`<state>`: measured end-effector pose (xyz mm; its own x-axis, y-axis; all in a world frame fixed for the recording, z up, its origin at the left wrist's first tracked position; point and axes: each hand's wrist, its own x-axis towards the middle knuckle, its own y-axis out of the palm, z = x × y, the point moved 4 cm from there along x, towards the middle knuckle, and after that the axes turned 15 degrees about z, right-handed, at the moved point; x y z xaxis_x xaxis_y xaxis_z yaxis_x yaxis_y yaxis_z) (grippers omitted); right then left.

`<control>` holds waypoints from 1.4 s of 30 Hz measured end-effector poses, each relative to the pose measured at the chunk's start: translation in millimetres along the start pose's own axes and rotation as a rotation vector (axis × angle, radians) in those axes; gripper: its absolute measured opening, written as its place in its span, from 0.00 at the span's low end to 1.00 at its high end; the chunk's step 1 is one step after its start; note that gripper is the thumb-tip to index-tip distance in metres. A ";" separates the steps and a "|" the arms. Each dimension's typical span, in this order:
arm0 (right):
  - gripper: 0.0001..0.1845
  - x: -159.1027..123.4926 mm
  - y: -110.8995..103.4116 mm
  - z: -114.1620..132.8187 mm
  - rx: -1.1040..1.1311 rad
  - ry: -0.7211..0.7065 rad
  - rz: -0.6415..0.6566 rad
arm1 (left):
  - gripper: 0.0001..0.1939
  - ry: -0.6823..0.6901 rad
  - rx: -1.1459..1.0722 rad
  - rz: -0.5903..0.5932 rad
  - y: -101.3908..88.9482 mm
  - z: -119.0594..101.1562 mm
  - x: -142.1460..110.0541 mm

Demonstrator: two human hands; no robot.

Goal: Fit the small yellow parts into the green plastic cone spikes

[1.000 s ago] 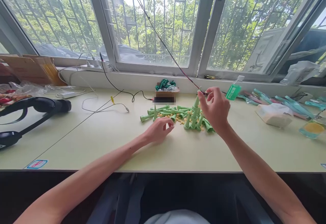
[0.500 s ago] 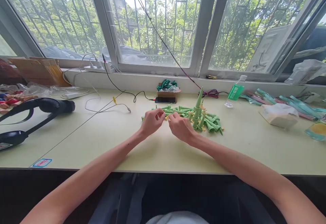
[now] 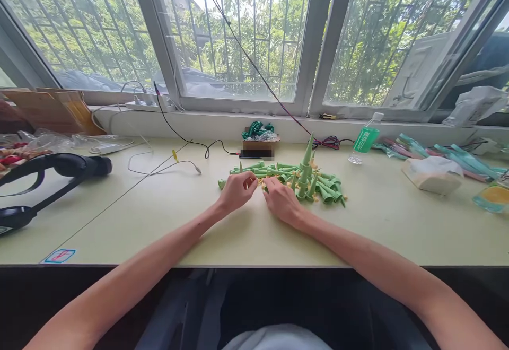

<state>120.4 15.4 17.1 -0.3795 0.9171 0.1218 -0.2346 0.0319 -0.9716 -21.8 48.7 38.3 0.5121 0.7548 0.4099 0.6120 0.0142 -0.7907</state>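
Note:
Close together over the near edge of a pile of green cone-shaped pieces (image 3: pixel 328 188) are my two hands. My left hand (image 3: pixel 237 190) has its fingers curled into a pinch; whatever they hold, if anything, is too small to make out. A green pointed tip (image 3: pixel 240 167) rises just behind it, and I cannot tell whether that hand touches it. My right hand (image 3: pixel 281 197) is palm down with its fingers bent and pressed together, their tips by small yellow-orange pieces (image 3: pixel 261 181). Beside it stands a tall upright stack of green cones (image 3: pixel 306 167).
Behind the pile are a phone (image 3: pixel 254 153) and a small box (image 3: pixel 260 146) with green wrapping. A plastic bottle (image 3: pixel 365 140) and a tissue pack (image 3: pixel 433 174) stand to the right. A black headset (image 3: pixel 59 180) and a white cable (image 3: pixel 178 162) lie to the left.
The view has shifted slightly, so the table's things sit a little further left. Both hands stay nearly in place, with small finger movements only.

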 end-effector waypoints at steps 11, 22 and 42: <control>0.21 -2.5 -3.3 -7.9 0.160 -0.042 -0.072 | 0.08 0.009 -0.015 0.062 4.6 -0.5 -0.6; 0.14 0.3 -1.1 -7.0 0.370 -0.191 -0.159 | 0.15 -0.066 -0.173 0.216 9.7 -0.6 -0.7; 0.11 -1.6 -7.8 -3.2 0.540 -0.301 -0.285 | 0.22 -0.184 -0.842 0.477 16.4 -1.9 -3.1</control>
<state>125.7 14.9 23.8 -0.4510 0.7494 0.4848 -0.7462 -0.0187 -0.6654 -12.2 45.4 24.8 0.7590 0.6511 -0.0015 0.6312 -0.7364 -0.2435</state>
